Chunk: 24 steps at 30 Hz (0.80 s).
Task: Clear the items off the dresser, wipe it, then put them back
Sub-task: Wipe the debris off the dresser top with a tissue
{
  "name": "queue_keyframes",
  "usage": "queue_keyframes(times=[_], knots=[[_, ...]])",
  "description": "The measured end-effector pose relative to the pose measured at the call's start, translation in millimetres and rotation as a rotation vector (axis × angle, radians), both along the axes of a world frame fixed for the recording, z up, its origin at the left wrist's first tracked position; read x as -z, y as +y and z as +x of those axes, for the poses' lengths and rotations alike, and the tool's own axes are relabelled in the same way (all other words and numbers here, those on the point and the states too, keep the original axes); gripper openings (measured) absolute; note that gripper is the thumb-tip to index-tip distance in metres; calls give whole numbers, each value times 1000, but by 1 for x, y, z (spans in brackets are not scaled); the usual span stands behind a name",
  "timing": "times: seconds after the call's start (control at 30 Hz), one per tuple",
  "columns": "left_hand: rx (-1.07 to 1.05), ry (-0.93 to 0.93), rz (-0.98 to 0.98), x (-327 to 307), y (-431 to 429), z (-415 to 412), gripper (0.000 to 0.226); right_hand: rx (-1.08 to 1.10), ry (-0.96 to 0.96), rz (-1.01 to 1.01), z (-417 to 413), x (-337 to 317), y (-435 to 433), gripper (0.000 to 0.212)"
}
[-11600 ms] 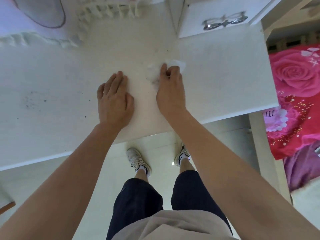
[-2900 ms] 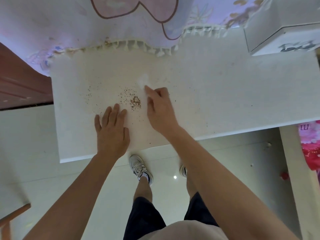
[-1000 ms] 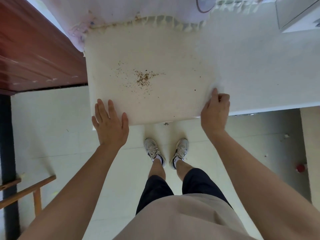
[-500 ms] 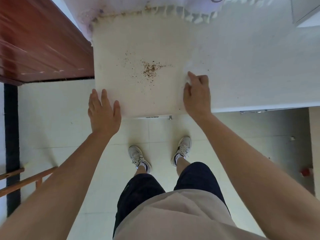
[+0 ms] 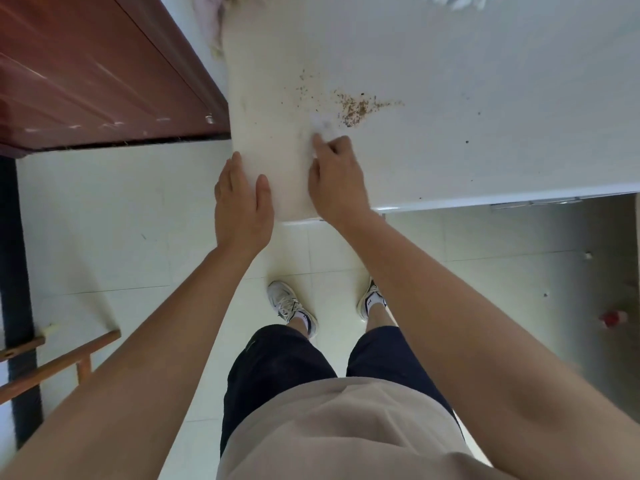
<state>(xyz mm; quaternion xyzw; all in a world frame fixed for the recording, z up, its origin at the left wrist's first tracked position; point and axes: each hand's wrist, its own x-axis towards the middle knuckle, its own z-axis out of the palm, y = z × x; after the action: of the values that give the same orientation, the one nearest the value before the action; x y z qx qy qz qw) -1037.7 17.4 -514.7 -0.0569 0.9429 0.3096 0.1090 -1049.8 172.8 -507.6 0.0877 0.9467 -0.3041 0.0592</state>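
Note:
The white dresser top point(image 5: 467, 81) fills the upper right of the head view. A heap of brown crumbs point(image 5: 356, 107) lies on it near its left end. My right hand point(image 5: 334, 178) presses a white tissue point(image 5: 322, 124) onto the top just left of and below the crumbs, fingers curled over it. My left hand point(image 5: 240, 206) lies flat with straight fingers on the dresser's front left corner, partly over the edge.
A red-brown wooden panel point(image 5: 104, 71) stands left of the dresser. A fringed cloth point(image 5: 221, 15) hangs at the back. Pale tiled floor lies below, with a wooden rail point(image 5: 59, 365) at left and a small red object point(image 5: 611, 318) at right.
My right hand with the tissue has swept left along the top to just below the crumbs. My left hand has moved right onto the dresser's corner. The view has shifted closer.

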Motion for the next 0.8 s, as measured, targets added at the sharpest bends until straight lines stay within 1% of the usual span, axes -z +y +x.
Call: queue_keyframes(times=[0.03, 0.1, 0.17, 0.23, 0.3, 0.37, 0.43, 0.5, 0.53, 0.63, 0.73, 0.8], knots=[[-21, -5, 20, -1, 1, -2, 59, -1, 1, -47, -2, -3, 1, 47], [-54, -34, 65, -5, 2, -6, 59, 35, 75, -104, -3, -12, 16, 44], [-94, -64, 103, -7, 3, -13, 59, 108, 155, -86, -5, -17, 47, 42], [-144, -95, 156, -5, 6, -19, 59, 253, 180, -38, -10, -14, 91, 42], [-215, -119, 223, -3, 8, -24, 57, 437, 145, 9, -16, -6, 137, 44], [-284, -134, 266, 1, 9, -28, 55, 596, 62, 102, -18, 5, 172, 46], [-324, -136, 278, 3, 11, -29, 54, 653, -23, 211, -20, 12, 182, 49], [-380, -123, 305, 6, 12, -30, 51, 585, -19, 248, -28, 17, 160, 54], [-414, -113, 326, 7, 12, -30, 49, 504, 2, 240, -33, 18, 139, 56], [-503, -115, 381, 7, 12, -29, 47, 168, 50, 240, -46, 18, 67, 59], [-546, -123, 401, 4, 8, -27, 48, -70, -11, 173, -52, 11, 6, 61], [-557, -122, 402, 1, 5, -28, 47, -189, -10, 116, -55, 6, -10, 60]])
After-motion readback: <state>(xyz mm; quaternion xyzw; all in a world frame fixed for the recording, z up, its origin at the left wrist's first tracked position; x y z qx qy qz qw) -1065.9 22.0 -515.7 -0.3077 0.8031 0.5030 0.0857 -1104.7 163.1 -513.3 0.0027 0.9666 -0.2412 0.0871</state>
